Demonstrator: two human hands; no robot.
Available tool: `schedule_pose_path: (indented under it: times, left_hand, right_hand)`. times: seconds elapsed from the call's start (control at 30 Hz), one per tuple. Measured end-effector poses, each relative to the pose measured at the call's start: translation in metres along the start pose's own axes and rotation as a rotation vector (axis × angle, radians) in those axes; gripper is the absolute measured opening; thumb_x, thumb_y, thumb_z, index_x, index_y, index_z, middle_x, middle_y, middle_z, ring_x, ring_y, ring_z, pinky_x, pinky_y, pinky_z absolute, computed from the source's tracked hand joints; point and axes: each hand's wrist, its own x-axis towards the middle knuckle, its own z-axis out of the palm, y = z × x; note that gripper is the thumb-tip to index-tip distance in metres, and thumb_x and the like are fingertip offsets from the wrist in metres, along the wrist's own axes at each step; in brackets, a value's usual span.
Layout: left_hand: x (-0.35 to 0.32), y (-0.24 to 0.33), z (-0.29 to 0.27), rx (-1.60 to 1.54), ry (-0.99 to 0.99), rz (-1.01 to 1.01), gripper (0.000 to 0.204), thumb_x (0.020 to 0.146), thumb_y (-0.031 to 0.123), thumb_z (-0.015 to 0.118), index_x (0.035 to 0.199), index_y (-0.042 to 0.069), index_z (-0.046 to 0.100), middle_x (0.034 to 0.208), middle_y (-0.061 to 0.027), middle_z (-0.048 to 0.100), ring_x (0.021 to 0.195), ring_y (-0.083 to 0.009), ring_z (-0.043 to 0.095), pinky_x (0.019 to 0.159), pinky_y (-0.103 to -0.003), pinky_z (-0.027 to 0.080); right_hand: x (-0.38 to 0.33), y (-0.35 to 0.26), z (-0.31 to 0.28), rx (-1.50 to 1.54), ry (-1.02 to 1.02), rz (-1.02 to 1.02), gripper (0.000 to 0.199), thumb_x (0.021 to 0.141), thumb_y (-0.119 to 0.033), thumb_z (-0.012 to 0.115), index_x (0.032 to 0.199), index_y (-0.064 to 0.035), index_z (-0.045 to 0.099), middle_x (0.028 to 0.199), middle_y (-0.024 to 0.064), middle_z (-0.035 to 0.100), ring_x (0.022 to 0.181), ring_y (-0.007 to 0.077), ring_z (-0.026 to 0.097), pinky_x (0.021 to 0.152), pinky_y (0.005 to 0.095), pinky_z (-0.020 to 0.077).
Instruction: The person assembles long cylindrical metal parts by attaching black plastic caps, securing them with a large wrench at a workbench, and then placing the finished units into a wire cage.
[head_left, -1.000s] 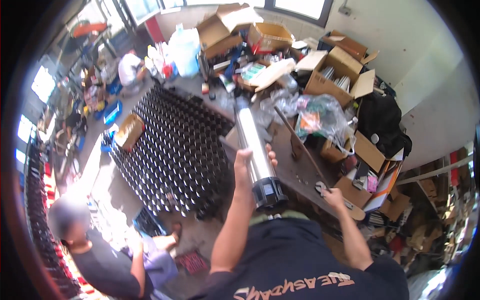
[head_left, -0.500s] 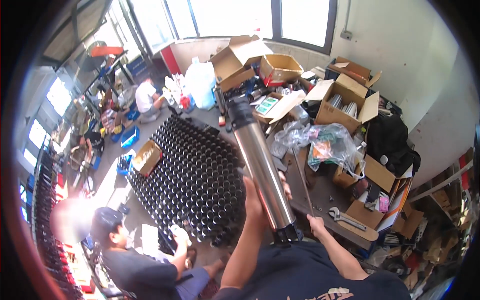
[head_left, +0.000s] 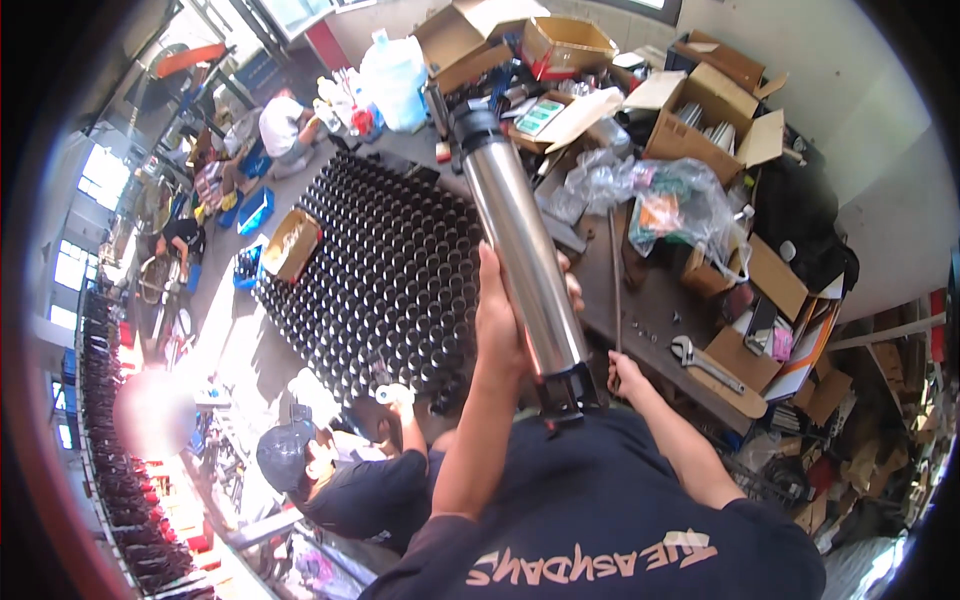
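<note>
My left hand [head_left: 500,325] is wrapped round a shiny steel cylinder [head_left: 522,255] with black end fittings. It is held tilted in front of my chest, its upper end leaning away to the left. The lower black fitting [head_left: 568,390] has prongs and sits close to my shirt. My right hand [head_left: 625,376] is closed on the near end of a long thin metal rod [head_left: 616,285], which stretches away over the workbench. The rod lies to the right of the cylinder, apart from it.
Many black-rimmed tubes [head_left: 400,270] stand packed at left. The dark bench [head_left: 655,345] carries an adjustable wrench [head_left: 710,365], a clear plastic bag [head_left: 690,205] and cardboard boxes [head_left: 700,130]. A co-worker in a cap [head_left: 350,480] sits close on my left, holding a small pale part.
The view has tipped downward, so bench and hands appear higher. The rod stands straighter in the picture. The co-worker has leaned to the right, an arm reaching toward the tubes.
</note>
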Motion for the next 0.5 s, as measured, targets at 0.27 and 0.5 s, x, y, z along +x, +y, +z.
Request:
schedule_pose_path:
  times: [0.27,0.5]
  left_hand:
    - [0.03,-0.026,-0.022,-0.418,-0.374,-0.026,0.066,0.1,0.066,0.041,0.122,0.005,0.054,0.104,-0.0168,0.058,0.074,-0.0287,0.062,0.062,-0.042,0.054]
    - [0.014,-0.016,-0.007,-0.157,-0.187,-0.017,0.077,0.1,0.073,0.032,0.122,0.004,0.056,0.103,-0.013,0.062,0.079,-0.0255,0.066,0.067,-0.041,0.058]
  right_hand:
    - [0.04,0.014,-0.001,-0.024,-0.161,0.1,0.032,0.093,-0.045,0.067,0.076,-0.0223,0.054,0.061,-0.0076,0.045,0.058,0.0117,0.046,0.061,0.035,0.0428]
    - [0.068,0.018,0.004,-0.018,-0.187,0.084,0.033,0.088,-0.049,0.069,0.079,-0.0212,0.054,0.067,-0.0058,0.046,0.062,0.0135,0.046,0.063,0.0366,0.0411]
